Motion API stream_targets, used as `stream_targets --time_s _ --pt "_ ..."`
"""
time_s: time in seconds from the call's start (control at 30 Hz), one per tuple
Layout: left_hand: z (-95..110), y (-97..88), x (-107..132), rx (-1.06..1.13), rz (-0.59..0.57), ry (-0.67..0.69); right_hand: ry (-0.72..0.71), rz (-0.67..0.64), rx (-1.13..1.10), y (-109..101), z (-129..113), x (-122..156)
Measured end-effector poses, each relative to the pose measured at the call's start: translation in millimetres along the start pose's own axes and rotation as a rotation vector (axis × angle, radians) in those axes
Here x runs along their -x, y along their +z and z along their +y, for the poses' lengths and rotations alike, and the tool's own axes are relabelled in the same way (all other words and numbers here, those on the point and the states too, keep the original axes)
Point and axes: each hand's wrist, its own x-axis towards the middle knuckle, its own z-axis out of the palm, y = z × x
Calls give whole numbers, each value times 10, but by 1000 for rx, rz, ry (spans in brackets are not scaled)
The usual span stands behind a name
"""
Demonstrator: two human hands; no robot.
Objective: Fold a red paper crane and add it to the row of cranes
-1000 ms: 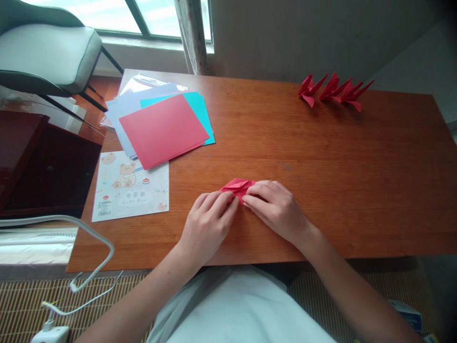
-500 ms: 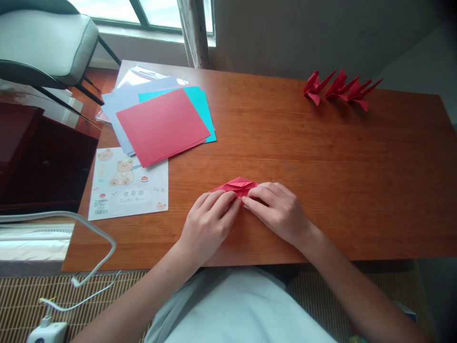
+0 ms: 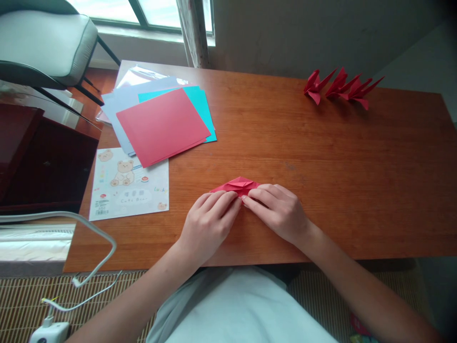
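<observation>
Plain red folded paper (image 3: 240,182) on a brown, grain-streaked table (image 3: 321,166).
At ten o'clock from it, a pinkish-red sheet (image 3: 162,128), a turquoise sheet (image 3: 204,112), pale blue-grey sheets (image 3: 117,112); at nine, a white sheet (image 3: 130,195) with beige bears (image 3: 124,175); at two, red paper birds (image 3: 337,84).

A pale chair (image 3: 43,43) stands near a window (image 3: 159,13).

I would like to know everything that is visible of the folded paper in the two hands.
The folded paper is red and looks thin, with layered flaps and creases across its middle. Its visible outline is wide and low, with a blunt peak on the far side, tapering leftward. It is at the table, toward the near edge; whether it lies fully flat is unclear. The left hand grips its near left part, the right hand its right; fingers hide the rest.
</observation>
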Motion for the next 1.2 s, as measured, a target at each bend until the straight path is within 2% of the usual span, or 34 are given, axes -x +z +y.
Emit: stream_targets --time_s 0.2,0.43,0.67,1.2 --pt "2 -6 -55 22 -11 -67 65 -9 -49 39 3 16" --pt "67 33 -96 66 -25 -208 281 28 -111 70 -104 -26" --pt "115 61 -133 180 -27 -340 421 37 -220 71 -150 -60" --pt "157 110 -146 161 -16 -401 491 14 -257 84 -183 -96"
